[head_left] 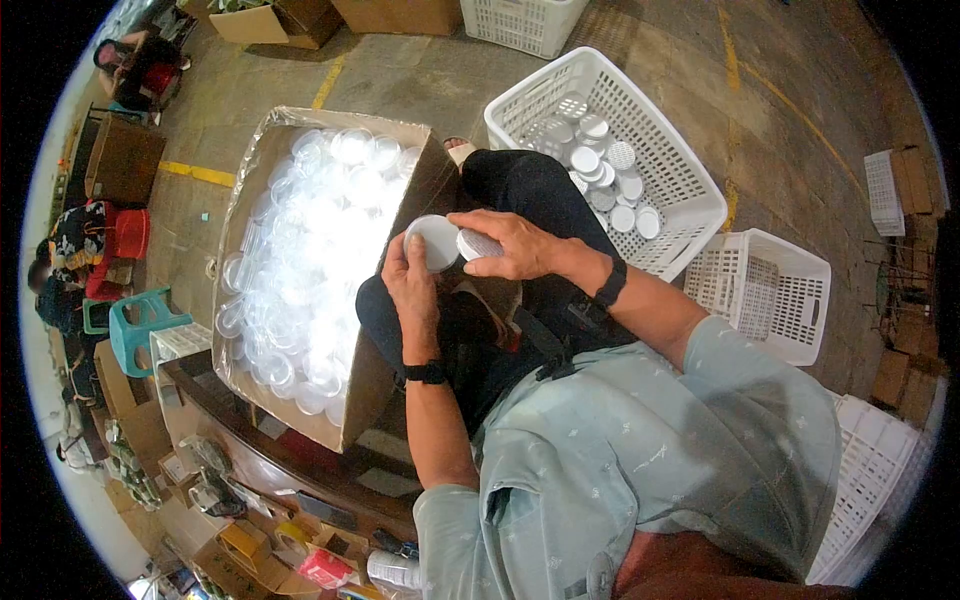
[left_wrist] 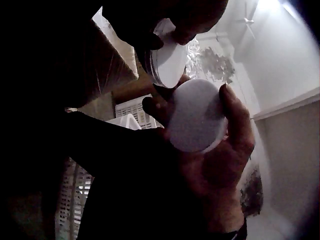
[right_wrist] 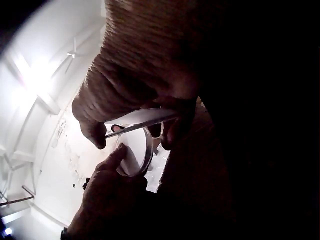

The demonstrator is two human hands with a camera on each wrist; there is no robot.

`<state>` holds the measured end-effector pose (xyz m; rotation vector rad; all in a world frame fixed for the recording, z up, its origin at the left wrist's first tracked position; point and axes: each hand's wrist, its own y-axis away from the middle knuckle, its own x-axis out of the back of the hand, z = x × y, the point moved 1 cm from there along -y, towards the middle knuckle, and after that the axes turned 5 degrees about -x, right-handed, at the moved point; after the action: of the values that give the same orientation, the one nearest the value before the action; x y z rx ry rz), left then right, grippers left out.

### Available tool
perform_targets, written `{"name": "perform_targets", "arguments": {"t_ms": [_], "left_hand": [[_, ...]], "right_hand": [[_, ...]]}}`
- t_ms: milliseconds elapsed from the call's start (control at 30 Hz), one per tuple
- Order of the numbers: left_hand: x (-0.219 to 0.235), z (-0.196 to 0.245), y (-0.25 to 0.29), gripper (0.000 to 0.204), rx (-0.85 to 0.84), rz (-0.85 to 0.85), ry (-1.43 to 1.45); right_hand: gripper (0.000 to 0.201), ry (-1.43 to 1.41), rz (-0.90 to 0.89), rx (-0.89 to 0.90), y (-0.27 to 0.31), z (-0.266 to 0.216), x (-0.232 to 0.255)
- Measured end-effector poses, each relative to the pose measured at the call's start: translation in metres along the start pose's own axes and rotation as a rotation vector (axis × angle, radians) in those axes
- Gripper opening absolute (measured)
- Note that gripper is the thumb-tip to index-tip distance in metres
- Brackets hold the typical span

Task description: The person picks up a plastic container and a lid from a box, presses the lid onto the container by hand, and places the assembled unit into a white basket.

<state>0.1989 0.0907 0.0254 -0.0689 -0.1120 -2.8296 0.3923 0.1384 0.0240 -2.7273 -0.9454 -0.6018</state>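
Observation:
Over the lap in the head view, the left hand (head_left: pixel 412 295) grips a round clear-rimmed lid (head_left: pixel 434 243) by its edge. The right hand (head_left: pixel 520 246) pinches a white disc (head_left: pixel 477 246) just beside it. In the left wrist view, the left hand (left_wrist: pixel 185 20) holds the rimmed lid (left_wrist: pixel 169 60) at the top, and the right hand (left_wrist: pixel 220 155) holds the disc (left_wrist: pixel 197 116) by its sides below. The right wrist view has the disc (right_wrist: pixel 145 117) nearly edge-on in the right hand (right_wrist: pixel 140 80), above the lid (right_wrist: pixel 134 152) in the left hand (right_wrist: pixel 107 192).
A large cardboard box (head_left: pixel 405 195) full of clear round lids stands left of the lap. Beyond the right knee is a white basket (head_left: pixel 680 170) with loose discs, and another white basket (head_left: pixel 800 300) stands beside it. People (head_left: pixel 85 240) and stools (head_left: pixel 140 325) are at far left.

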Motion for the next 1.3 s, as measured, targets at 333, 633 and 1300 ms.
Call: {"name": "perform_targets", "arguments": {"t_ms": [333, 633, 1300], "left_hand": [[0.003, -0.014, -0.005, 0.034, 0.033, -0.004, 0.067], [0.000, -0.002, -0.005, 0.034, 0.065, -0.004, 0.015], [-0.002, 0.011, -0.002, 0.053, 0.081, -0.196, -0.111]], "right_hand": [[0.077, -0.033, -0.034, 0.051, 0.002, -0.003, 0.000], [0.074, -0.063, -0.021, 0.074, 0.002, 0.000, -0.003], [0.069, -0.159, -0.052, 0.000, 0.002, 0.006, 0.002]]}}
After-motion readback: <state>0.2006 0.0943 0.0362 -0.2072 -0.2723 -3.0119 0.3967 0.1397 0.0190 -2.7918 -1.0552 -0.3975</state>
